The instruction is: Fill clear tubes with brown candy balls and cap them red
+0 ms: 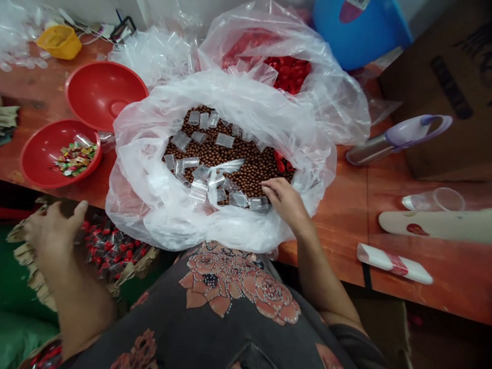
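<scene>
Nearest, a dark shirt (pixel 243 335) with pink flowers fills the near edge. At the left, the left hand (pixel 56 231) is open, thumb and fingers spread apart and blurred by motion; nothing shows in its grip. It is above one torn carton (pixel 141 263) holding red-and-clear pieces (pixel 114 245), too many to count.

Centrally, one large white plastic bag (pixel 162 219) lies open, its rim folded outward around a heap of brown balls (pixel 253 171), also uncountable. The right hand (pixel 287 202) reaches over its near right rim, fingers bent and fingertips drawn close together at the balls; whether they pinch one, I cannot tell. Well over a dozen clear cases (pixel 225 140) lie scattered on the balls, several just left of those fingertips, with a few red caps (pixel 283 162) at the right side.

On the orange table (pixel 343 202), right of the bag, are one white packet (pixel 394 263), one clear cup (pixel 448 199) and one purple-lidded bottle (pixel 374 147). Left are two red bowls: the nearer bowl (pixel 39 159) holds small colorful pieces (pixel 76 158), while the farther bowl (pixel 101 90) touches it.

Farther back are one yellow bowl (pixel 59 43), a second plastic bag (pixel 344 105) with red pieces (pixel 292 72), and one blue container (pixel 357 30).
</scene>
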`<state>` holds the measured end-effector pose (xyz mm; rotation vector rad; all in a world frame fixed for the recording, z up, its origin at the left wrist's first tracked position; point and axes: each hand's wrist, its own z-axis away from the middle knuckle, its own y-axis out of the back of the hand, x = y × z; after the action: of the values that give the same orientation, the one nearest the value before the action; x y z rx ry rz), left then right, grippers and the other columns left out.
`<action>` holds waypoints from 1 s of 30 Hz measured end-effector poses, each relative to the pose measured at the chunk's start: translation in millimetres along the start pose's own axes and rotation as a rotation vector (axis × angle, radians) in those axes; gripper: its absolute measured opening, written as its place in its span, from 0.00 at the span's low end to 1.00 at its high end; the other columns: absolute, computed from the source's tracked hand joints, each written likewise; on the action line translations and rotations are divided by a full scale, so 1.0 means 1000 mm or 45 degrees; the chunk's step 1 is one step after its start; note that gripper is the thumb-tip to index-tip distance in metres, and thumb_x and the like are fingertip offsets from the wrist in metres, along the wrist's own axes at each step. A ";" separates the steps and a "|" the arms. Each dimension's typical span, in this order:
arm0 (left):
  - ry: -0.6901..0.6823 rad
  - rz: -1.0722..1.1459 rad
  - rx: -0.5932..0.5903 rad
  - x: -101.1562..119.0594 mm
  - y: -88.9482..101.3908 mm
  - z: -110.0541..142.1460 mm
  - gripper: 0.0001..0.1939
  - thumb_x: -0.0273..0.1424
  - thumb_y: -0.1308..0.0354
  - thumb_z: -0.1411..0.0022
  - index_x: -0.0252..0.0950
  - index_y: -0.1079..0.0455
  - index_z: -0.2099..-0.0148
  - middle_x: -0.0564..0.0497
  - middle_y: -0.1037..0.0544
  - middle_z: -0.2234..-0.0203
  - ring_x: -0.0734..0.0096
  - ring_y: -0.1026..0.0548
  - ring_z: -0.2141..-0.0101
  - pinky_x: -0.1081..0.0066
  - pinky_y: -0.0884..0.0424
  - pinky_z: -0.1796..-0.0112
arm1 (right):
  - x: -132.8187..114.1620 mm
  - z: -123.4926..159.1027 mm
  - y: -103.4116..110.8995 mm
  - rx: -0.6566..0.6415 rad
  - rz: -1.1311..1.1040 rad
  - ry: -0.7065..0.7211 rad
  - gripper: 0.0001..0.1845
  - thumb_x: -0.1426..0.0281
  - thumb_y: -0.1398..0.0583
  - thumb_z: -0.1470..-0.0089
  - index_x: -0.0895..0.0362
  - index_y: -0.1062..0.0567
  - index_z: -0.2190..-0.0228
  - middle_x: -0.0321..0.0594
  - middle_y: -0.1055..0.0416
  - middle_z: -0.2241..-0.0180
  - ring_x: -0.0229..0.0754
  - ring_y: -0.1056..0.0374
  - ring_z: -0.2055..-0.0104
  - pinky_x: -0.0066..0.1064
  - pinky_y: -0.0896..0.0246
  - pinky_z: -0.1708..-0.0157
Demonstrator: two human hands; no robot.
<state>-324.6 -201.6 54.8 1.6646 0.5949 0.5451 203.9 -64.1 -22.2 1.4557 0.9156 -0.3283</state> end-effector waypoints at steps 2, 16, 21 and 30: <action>-0.032 0.280 0.143 0.034 -0.006 0.002 0.27 0.49 0.43 0.42 0.44 0.30 0.43 0.47 0.27 0.45 0.41 0.33 0.43 0.39 0.37 0.45 | -0.016 -0.003 -0.010 -0.129 0.036 0.103 0.14 0.61 0.43 0.38 0.52 0.21 0.57 0.44 0.25 0.59 0.49 0.31 0.55 0.46 0.35 0.51; -1.239 1.157 -0.933 0.345 -0.052 0.065 0.06 0.26 0.41 0.44 0.39 0.22 0.68 0.48 0.20 0.68 0.62 0.24 0.62 0.66 0.32 0.55 | -0.001 -0.024 0.020 -0.104 0.613 -0.118 0.12 0.73 0.44 0.41 0.59 0.21 0.62 0.54 0.27 0.64 0.55 0.33 0.58 0.46 0.39 0.57; -1.029 1.065 -1.134 0.376 -0.072 0.066 0.08 0.19 0.39 0.57 0.37 0.28 0.78 0.55 0.29 0.84 0.69 0.33 0.78 0.70 0.36 0.69 | 0.003 -0.043 0.004 -0.212 0.646 -0.175 0.14 0.80 0.47 0.44 0.61 0.21 0.65 0.58 0.25 0.65 0.56 0.31 0.57 0.43 0.37 0.58; -0.755 1.222 -1.111 0.344 -0.077 0.059 0.22 0.21 0.41 0.51 0.35 0.31 0.51 0.54 0.26 0.75 0.72 0.29 0.76 0.74 0.35 0.72 | 0.005 -0.075 -0.034 -0.266 0.245 -0.114 0.12 0.77 0.41 0.49 0.56 0.25 0.61 0.43 0.24 0.59 0.45 0.29 0.56 0.35 0.38 0.55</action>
<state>-32.9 -10.2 -21.3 1.0649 -0.8436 0.7771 158.5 3.0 -39.8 1.3134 0.7091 -0.1488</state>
